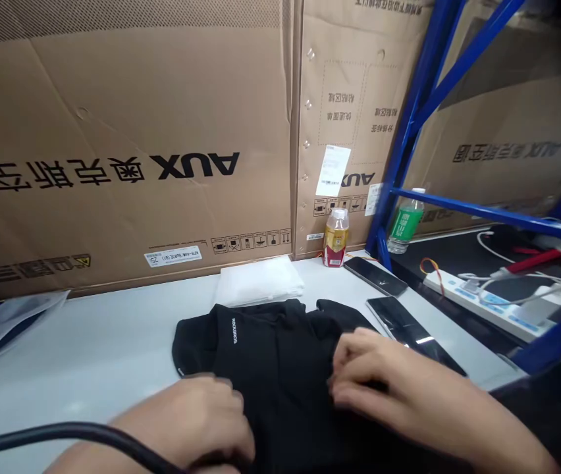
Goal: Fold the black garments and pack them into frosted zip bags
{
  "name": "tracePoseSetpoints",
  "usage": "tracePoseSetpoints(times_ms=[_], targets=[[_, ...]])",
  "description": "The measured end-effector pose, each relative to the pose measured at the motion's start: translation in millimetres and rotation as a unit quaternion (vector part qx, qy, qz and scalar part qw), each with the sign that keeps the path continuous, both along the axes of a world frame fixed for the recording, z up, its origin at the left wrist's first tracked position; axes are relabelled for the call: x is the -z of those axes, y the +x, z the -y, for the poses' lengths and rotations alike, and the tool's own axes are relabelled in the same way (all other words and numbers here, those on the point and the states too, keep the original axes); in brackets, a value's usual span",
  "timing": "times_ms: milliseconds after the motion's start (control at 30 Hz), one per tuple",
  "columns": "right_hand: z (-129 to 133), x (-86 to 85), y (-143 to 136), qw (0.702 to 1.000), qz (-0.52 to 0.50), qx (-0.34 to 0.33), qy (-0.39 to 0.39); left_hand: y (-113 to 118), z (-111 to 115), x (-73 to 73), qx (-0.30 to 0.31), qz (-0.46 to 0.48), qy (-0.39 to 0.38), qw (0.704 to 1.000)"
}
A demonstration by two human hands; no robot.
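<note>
A black garment (pixel 285 355) with small white ROCKBROS lettering lies bunched on the light table in front of me. My right hand (pixel 379 378) is closed at the garment's right side, thumb and curled fingers pinching the cloth. Over its left side, my left hand (pixel 206 418) is closed with the knuckles up, gripping the fabric near the bottom of the view. Its fingertips are partly hidden, and both hands are slightly blurred. The garment's lower part runs out of view between my forearms.
Behind the garment lies a white folded packet (pixel 261 280). Two dark phones (pixel 376 276) and a drink bottle (pixel 336 238) stand or lie to the right. A plastic bag (pixel 11 329) is at left. A black cable (pixel 63 431) crosses my left forearm. Cartons and a blue frame (pixel 409 131) bound the table.
</note>
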State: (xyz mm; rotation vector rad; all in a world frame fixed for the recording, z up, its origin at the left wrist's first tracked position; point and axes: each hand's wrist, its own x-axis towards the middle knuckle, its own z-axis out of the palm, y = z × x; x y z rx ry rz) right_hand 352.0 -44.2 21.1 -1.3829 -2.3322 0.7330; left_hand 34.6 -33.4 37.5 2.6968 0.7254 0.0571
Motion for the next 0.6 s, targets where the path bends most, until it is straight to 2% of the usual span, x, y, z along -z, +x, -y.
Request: tracePoseSetpoints(times_ms=[67,100,167,233,300,367,400,467,533,600], targets=[[-20,16.5,0,0.993,-0.007,0.054,0.101,10,-21,-1.1,-0.072,0.026,0.052,0.996],[-31,25.6,0,0.990,0.005,0.068,0.127,16,-34,3.1,-0.088,0.034,0.085,0.992],[-47,41.6,3,0.989,0.031,0.074,0.126,30,-59,20.7,-0.080,0.028,0.135,0.987],[-56,50.8,6,0.990,0.039,0.079,0.110,40,-79,45.3,-0.066,0.004,0.117,0.991],[-58,52.8,10,0.987,0.026,0.102,0.123,44,-90,67.7,-0.064,-0.004,0.084,0.994],[-57,51.5,14,0.981,0.026,0.129,0.145,41,-93,79.1,-0.073,-0.003,0.067,0.995],[-57,51.3,15,0.979,0.038,0.137,0.146,38,-92,79.1,-0.078,0.002,0.070,0.995],[-57,53.4,16,0.980,0.071,0.138,0.127,30,-91,68.0,-0.080,0.029,0.092,0.992],[-58,58.2,17,0.983,0.089,0.129,0.099,23,-90,46.4,-0.098,0.081,0.117,0.985],[-60,62.6,18,0.984,0.088,0.125,0.088,17,-89,24.1,-0.140,0.138,0.123,0.973]])
